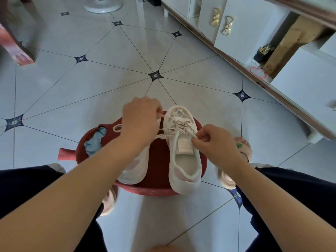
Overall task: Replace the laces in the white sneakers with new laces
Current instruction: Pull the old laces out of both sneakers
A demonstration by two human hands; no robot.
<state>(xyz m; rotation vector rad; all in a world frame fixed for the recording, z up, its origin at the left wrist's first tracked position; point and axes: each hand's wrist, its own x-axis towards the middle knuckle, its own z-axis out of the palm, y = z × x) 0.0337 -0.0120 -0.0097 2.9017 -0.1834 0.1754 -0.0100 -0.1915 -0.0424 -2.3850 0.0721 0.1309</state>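
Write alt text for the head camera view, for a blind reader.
A person's left hand and right hand each pinch a white lace above two white sneakers standing on a red stool, on a pale tiled floor.

White sneaker [184,167], laces [181,124] loose, stands beside second sneaker [135,170].

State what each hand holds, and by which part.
Left hand pinches a loose stretch of lace; right hand pinches the lace at the sneaker eyelets.
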